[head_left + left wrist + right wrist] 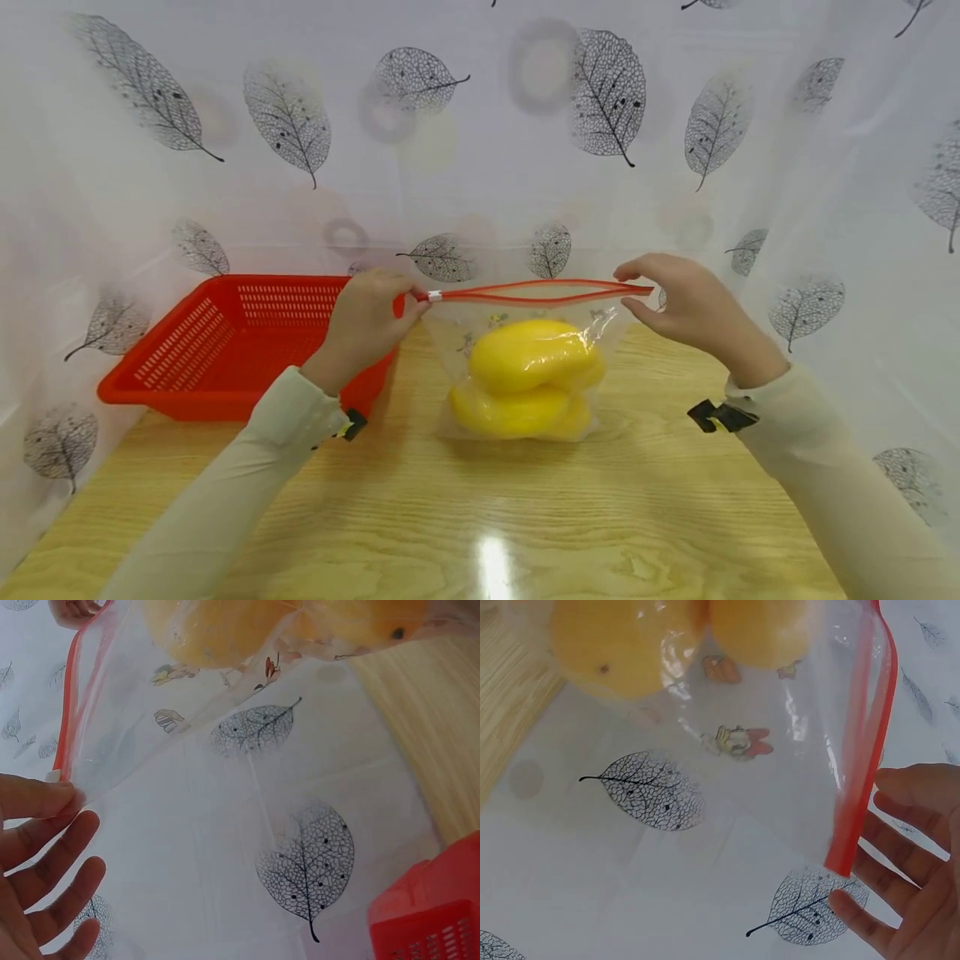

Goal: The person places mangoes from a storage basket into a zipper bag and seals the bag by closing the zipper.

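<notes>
A clear slider zip bag (442,342) with a red zip edge and small printed figures stands upright on the table, bulging with several smooth yellow fruits (532,358). Its mouth gapes along the middle. My left hand (367,325) pinches the mouth's left corner between thumb and forefinger, right at the white slider (435,296); the other fingers (64,851) are spread. Around the right end of the red zip strip (847,851), my right hand (678,304) has thumb and fingers parted, fingertips right at the strip without a pinch.
A red plastic basket (217,408) with slotted walls stands on the left, behind my left forearm. The wooden table (420,517) runs up to a white sheet (480,183) printed with leaf skeletons, which hangs behind and at the sides.
</notes>
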